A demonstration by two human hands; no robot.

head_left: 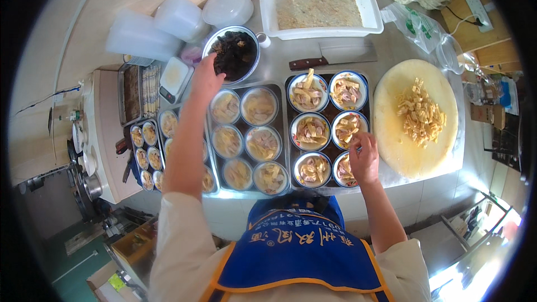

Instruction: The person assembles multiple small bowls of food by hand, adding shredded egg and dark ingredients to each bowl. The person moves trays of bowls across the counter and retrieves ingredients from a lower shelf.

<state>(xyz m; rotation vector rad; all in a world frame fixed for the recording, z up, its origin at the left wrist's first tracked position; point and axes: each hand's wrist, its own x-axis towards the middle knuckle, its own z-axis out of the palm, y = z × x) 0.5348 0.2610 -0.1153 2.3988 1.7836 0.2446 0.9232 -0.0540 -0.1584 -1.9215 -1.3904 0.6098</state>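
My left hand [210, 74] reaches over the rim of a white bowl with a blue edge [257, 65] at the back left. Its thumb and fingers are apart at the edge of the dark wood ear fungus [236, 50] inside; part of the fingers is hidden. My right hand [364, 157] hovers above the near right bowls of a dark tray [331, 99], fingertips pinched together. Whatever they hold is too small to make out. Each small bowl [347, 90] in this tray holds pale meat pieces and yellowish strips.
Left of it, another tray [238, 113] carries several filled bowls under a cloudy cover. A round cutting board [386, 134] with chopped yellowish strips [420, 113] lies at right. Behind stand a cleaver [347, 53], a white tub [268, 0] and a small scale [175, 76].
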